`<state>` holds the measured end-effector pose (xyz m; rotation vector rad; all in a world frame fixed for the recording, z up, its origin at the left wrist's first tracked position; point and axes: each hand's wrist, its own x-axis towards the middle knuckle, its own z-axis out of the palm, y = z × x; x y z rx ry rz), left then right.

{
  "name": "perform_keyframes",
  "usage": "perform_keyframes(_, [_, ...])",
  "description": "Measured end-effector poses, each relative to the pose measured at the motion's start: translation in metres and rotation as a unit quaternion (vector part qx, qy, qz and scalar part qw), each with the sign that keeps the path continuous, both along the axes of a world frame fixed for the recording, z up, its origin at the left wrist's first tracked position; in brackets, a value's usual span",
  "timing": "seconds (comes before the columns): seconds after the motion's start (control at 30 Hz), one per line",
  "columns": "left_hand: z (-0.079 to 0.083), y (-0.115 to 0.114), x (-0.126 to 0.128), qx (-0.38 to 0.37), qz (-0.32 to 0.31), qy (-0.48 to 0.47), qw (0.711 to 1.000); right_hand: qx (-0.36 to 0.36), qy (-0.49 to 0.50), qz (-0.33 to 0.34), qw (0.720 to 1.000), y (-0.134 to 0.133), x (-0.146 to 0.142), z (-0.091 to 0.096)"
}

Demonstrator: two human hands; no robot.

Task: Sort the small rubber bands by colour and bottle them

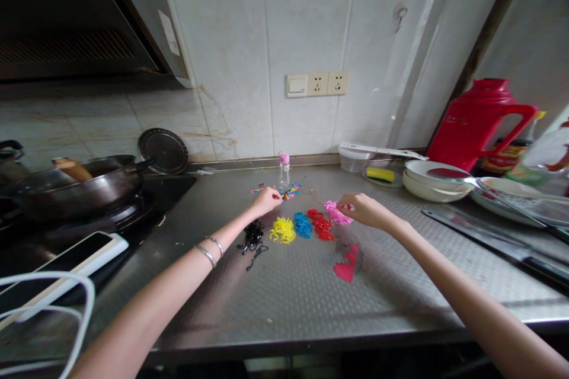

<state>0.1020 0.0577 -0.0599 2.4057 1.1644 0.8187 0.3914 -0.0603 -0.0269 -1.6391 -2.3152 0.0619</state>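
My left hand [268,200] has its thumb and fingers pinched together at a mixed-colour heap [291,192] of small bands, which it partly hides. What it grips is too small to tell. Closed in a pinch, my right hand [363,209] is at the edge of a pink pile [336,213]; anything in its fingertips cannot be made out. Between the hands lie sorted piles of small rubber-band-like strips: black [252,237], yellow [283,230], blue [303,225] and red [320,225]. Behind the mixed heap stands a clear bottle [284,170] with a pink cap.
A red heart-patterned patch [345,265] is on the metal counter [267,302]. At left are a pan [84,189] on the stove and a white device [71,269] with a cable. Bowls [435,180], a knife [480,237], a sponge [380,174] and a red thermos [475,124] occupy the right.
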Motion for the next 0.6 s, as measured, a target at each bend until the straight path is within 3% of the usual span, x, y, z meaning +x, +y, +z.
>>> perform_keyframes(0.4, [0.015, -0.053, 0.033, -0.084, -0.160, 0.014, 0.983, 0.006, 0.004, 0.027, 1.000, 0.061, -0.041, 0.018])
perform_keyframes(0.6, [0.020, -0.050, 0.021, -0.092, -0.127, -0.027, 0.987, 0.002, 0.007, 0.042, 0.999, 0.080, -0.059, 0.015])
